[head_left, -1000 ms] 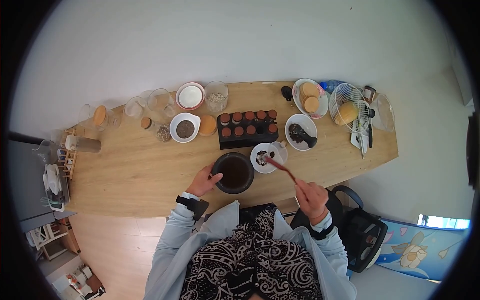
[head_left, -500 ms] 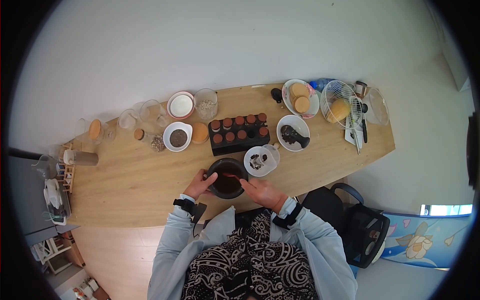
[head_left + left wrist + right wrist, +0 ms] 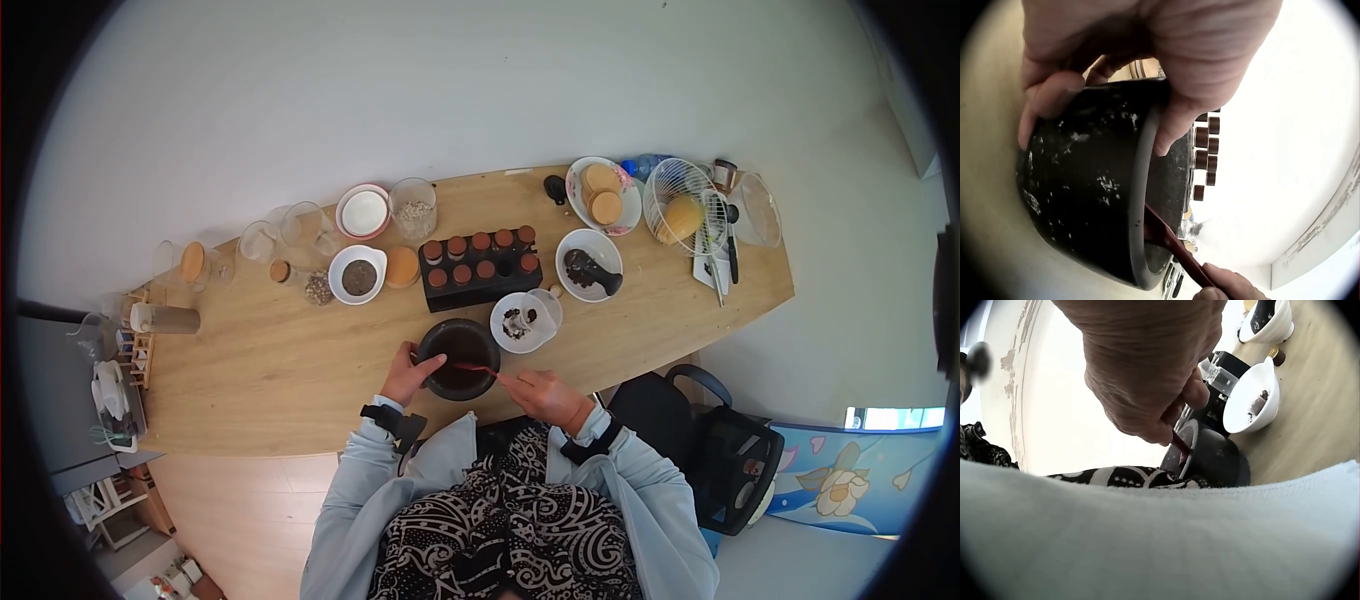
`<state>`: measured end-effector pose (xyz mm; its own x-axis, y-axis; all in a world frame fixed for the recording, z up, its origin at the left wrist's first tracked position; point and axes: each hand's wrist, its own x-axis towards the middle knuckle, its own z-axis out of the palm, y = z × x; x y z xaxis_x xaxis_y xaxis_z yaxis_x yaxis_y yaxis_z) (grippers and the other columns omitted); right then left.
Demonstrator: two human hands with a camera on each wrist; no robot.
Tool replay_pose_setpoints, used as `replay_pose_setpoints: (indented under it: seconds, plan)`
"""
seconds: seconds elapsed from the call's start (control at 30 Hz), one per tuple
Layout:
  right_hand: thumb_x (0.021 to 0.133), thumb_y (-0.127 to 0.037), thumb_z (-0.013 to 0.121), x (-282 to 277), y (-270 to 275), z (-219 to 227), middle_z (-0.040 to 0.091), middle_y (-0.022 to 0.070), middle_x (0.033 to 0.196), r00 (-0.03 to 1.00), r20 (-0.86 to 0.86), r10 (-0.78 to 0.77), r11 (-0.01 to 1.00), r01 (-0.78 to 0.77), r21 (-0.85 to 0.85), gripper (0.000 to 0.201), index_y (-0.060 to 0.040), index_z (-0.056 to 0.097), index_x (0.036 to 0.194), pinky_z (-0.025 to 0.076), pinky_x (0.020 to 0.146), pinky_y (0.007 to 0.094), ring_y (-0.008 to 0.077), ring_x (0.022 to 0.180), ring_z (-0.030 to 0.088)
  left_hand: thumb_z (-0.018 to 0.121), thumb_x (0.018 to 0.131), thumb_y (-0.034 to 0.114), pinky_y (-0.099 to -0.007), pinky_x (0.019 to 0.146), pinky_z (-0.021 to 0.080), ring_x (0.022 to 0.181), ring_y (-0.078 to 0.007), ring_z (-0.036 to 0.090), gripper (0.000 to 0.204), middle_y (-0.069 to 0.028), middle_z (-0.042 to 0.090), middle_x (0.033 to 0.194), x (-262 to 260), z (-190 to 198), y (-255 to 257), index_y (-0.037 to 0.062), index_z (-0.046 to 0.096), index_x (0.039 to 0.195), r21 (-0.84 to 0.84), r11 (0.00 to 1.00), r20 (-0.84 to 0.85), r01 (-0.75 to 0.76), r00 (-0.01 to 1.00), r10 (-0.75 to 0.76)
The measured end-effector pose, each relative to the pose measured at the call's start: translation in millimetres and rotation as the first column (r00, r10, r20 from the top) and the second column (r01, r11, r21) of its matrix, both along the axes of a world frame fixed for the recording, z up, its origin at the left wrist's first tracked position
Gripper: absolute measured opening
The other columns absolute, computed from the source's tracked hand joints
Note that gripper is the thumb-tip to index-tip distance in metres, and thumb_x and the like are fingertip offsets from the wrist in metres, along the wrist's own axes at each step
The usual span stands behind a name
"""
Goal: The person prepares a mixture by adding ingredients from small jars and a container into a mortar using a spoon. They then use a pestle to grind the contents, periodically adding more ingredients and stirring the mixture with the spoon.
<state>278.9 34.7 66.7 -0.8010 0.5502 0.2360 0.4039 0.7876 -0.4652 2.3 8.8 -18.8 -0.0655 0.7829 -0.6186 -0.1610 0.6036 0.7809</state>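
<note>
My left hand (image 3: pixel 405 376) grips the side of a dark stone mortar (image 3: pixel 458 325), its thumb hooked over the rim and its fingers spread along the outer wall. White specks mark that wall in the left wrist view. In my right hand (image 3: pixel 552 398) the handle of a reddish-brown spoon (image 3: pixel 478 368) is pinched, the spoon's head down inside the mortar. Brownish contents show at the mortar's bottom. Just behind and right of it sits a white bowl (image 3: pixel 498 318) with dark bits and white powder, a clear small dish (image 3: pixel 549 309) overlapping its right side.
Behind the mortar stands a black rack (image 3: pixel 470 297) of brown-capped vials. To its right, a dark pestle (image 3: pixel 596 275) lies in another white bowl (image 3: pixel 573 242). A white bowl of dark grains (image 3: pixel 358 277) and several glass jars line the left; a wire basket (image 3: pixel 668 190) stands far right.
My right hand has carried the spoon from the white bowl leftward into the mortar, then drawn back slightly right. The left hand keeps its grip on the mortar.
</note>
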Motion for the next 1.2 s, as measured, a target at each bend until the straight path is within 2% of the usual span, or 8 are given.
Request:
replay_pose_setpoints:
  seconds: [0.3, 0.4, 0.57, 0.67, 0.9, 1.03, 1.1, 1.2]
  plan:
    - [0.077, -0.005, 0.064, -1.7, 3.1, -3.5, 0.052, 0.0076, 0.074, 0.988, -0.084, -0.132, 0.989, 0.136, 0.055, 0.039, 0.0002, 0.06, 0.116, 0.048, 0.052, 0.0342, 0.0224, 0.059, 0.057, 0.081, 0.073, 0.04, -0.0273, 0.048, 0.046, 0.063, -0.0135, 0.056, 0.065, -0.0083, 0.055, 0.08, 6.4, 15.2, -2.1, -0.0057, 0.048, 0.104, 0.081, 0.995, -0.277, 0.05, 0.961, -0.026]
    - [0.077, -0.005, 0.063, -6.8, 3.1, -8.7, 0.052, 0.0078, 0.075, 0.996, -0.011, -0.094, 0.99, 0.095, 0.102, 0.041, -0.0002, 0.059, 0.117, 0.048, 0.053, 0.0341, 0.0231, 0.059, 0.057, 0.082, 0.072, 0.041, -0.0275, 0.051, 0.048, 0.067, -0.0151, 0.059, 0.065, -0.0098, 0.057, 0.081, 10.6, 34.1, 1.7, -0.0063, 0.048, 0.102, 0.064, 0.996, -0.304, 0.063, 0.952, -0.04]
    - [0.078, -0.005, 0.061, 1.7, 8.1, 14.0, 0.052, 0.008, 0.076, 0.994, -0.019, 0.107, 0.99, -0.109, -0.092, 0.042, 0.0, 0.057, 0.12, 0.049, 0.054, 0.0357, 0.0248, 0.061, 0.058, 0.078, 0.077, 0.043, -0.0264, 0.05, 0.045, 0.063, -0.0128, 0.054, 0.063, -0.0085, 0.055, 0.08, 10.8, 25.2, 1.9, -0.0049, 0.048, 0.105, 0.116, 0.986, -0.382, 0.12, 0.922, -0.067]
    - [0.078, -0.006, 0.061, -1.6, 12.2, 7.3, 0.053, 0.0083, 0.077, 0.998, -0.065, -0.027, 0.998, 0.023, -0.058, 0.041, 0.0002, 0.057, 0.119, 0.049, 0.055, 0.0365, 0.0256, 0.061, 0.058, 0.078, 0.077, 0.043, -0.0273, 0.052, 0.045, 0.065, -0.0137, 0.055, 0.063, -0.0094, 0.056, 0.08, 9.8, 14.8, 0.6, -0.0056, 0.049, 0.104, 0.137, 0.981, -0.428, 0.139, 0.901, -0.068]
    - [0.078, -0.007, 0.062, -1.3, 9.4, 14.5, 0.054, 0.0096, 0.077, 0.995, -0.07, 0.064, 0.995, -0.069, -0.074, 0.038, 0.0014, 0.058, 0.116, 0.049, 0.056, 0.0368, 0.0261, 0.062, 0.058, 0.081, 0.071, 0.046, -0.0342, 0.065, 0.051, 0.077, -0.0232, 0.063, 0.07, -0.0173, 0.062, 0.085, 11.1, 27.2, 3.0, -0.0091, 0.05, 0.101, 0.09, 0.988, -0.437, 0.128, 0.896, -0.076]
    - [0.079, -0.006, 0.06, -4.0, 16.3, 24.7, 0.055, 0.0098, 0.075, 0.985, -0.078, -0.153, 0.984, 0.145, -0.099, 0.033, 0.0027, 0.059, 0.111, 0.049, 0.056, 0.0364, 0.0262, 0.061, 0.058, 0.079, 0.075, 0.041, -0.0311, 0.06, 0.048, 0.07, -0.018, 0.058, 0.062, -0.0122, 0.059, 0.08, 14.9, 30.4, 2.1, -0.0066, 0.051, 0.103, 0.107, 0.984, -0.487, 0.142, 0.871, -0.072]
    - [0.079, -0.006, 0.06, -5.5, 16.7, 22.0, 0.055, 0.0097, 0.075, 0.977, -0.086, -0.196, 0.979, 0.189, -0.08, 0.031, 0.0032, 0.059, 0.109, 0.049, 0.055, 0.036, 0.0261, 0.06, 0.057, 0.081, 0.071, 0.045, -0.0358, 0.066, 0.051, 0.076, -0.0267, 0.065, 0.069, -0.0193, 0.064, 0.083, 17.3, 35.2, 3.5, -0.0091, 0.05, 0.101, 0.113, 0.977, -0.56, 0.179, 0.824, -0.086]
    - [0.078, -0.006, 0.06, -4.1, 13.4, 15.8, 0.054, 0.009, 0.074, 0.999, -0.029, -0.014, 0.997, 0.012, -0.072, 0.033, 0.0035, 0.059, 0.11, 0.048, 0.052, 0.0352, 0.0251, 0.058, 0.057, 0.082, 0.07, 0.044, -0.0366, 0.066, 0.051, 0.076, -0.0279, 0.065, 0.069, -0.0192, 0.064, 0.081, 20.1, 39.2, 3.9, -0.0092, 0.051, 0.1, 0.12, 0.978, -0.544, 0.171, 0.835, -0.079]
